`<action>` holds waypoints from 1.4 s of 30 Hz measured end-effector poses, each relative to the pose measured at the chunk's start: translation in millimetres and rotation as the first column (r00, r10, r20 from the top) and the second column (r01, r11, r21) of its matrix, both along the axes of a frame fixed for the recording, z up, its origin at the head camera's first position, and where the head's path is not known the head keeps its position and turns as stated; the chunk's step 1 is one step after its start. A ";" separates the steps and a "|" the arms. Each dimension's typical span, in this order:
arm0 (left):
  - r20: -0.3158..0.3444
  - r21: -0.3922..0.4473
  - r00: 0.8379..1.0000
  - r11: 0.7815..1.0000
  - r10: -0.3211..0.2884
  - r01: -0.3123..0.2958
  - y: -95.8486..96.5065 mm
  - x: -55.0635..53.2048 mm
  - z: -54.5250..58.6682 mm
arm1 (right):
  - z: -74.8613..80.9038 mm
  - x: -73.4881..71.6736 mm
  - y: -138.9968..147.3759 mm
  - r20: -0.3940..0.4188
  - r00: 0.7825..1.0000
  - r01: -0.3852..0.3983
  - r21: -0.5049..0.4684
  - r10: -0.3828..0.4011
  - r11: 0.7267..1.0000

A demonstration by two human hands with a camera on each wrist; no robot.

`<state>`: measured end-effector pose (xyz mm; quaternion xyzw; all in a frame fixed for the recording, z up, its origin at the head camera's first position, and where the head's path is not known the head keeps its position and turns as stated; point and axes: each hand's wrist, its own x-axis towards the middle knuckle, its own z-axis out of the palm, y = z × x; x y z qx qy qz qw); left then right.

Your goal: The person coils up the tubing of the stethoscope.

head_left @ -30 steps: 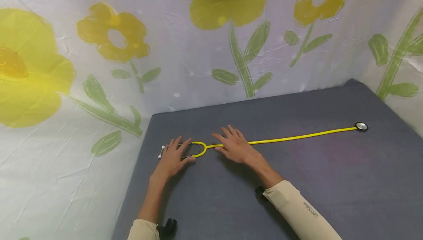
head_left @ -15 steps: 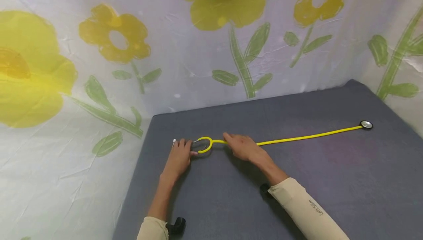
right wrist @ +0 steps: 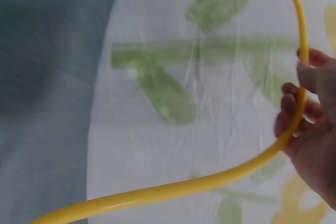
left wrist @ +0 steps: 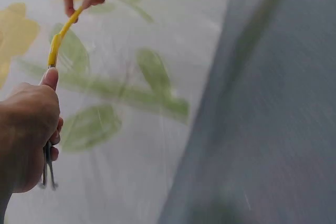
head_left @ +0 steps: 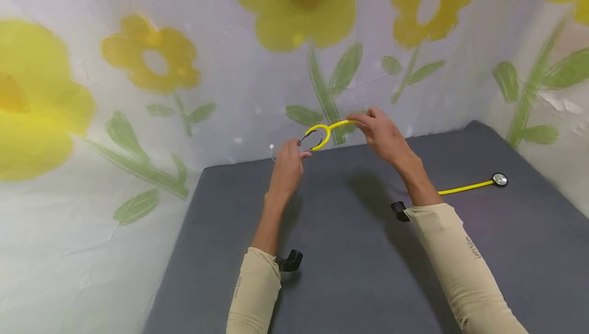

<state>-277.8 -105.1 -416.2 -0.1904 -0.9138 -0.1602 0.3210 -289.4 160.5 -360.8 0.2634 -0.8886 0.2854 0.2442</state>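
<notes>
Overhead, a stethoscope (head_left: 341, 124) stretches from mid-frame to the right.
Near the centre of the head view, the left hand (head_left: 287, 171) grips the metal ear tubes (left wrist: 48, 164), fingers curled round them; right of centre and a little higher, the right hand (head_left: 385, 137) pinches the yellow tube (right wrist: 168, 190) between thumb and fingers. At the right of the frame, the chest piece (head_left: 499, 179) lies on the grey table (head_left: 340, 267), before a flowered wall (head_left: 244, 73).

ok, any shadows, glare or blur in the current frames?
Head: soft shadows on the grey tabletop, pale sheen on the chestpiece. Left wrist: eartips blurred, tabletop soft. Right wrist: thin highlight along the stethoscope tubing, flower-print backdrop looks soft.
</notes>
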 end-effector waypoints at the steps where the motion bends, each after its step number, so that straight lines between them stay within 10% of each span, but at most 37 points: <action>1: -0.016 0.012 1.000 1.000 -0.022 0.022 5.9 -5.5 3.7 | -0.9 -3.0 4.6 -0.035 0.999 0.010 -0.037 -0.011 0.999; 14: -0.051 0.061 0.991 0.990 -0.124 0.127 13.9 1.0 37.9 | -18.5 -5.1 19.3 -0.308 0.950 -0.021 -0.220 -0.049 0.975; 27: -0.091 -0.039 0.993 0.997 -0.072 0.069 13.9 27.6 58.4 | -0.1 8.9 41.0 -0.122 0.992 -0.021 -0.339 -0.022 0.941; 42: -0.153 -0.030 0.988 0.999 0.032 -0.037 13.2 19.4 70.8 | 17.2 7.2 55.5 -0.083 0.996 -0.051 -0.275 0.030 0.960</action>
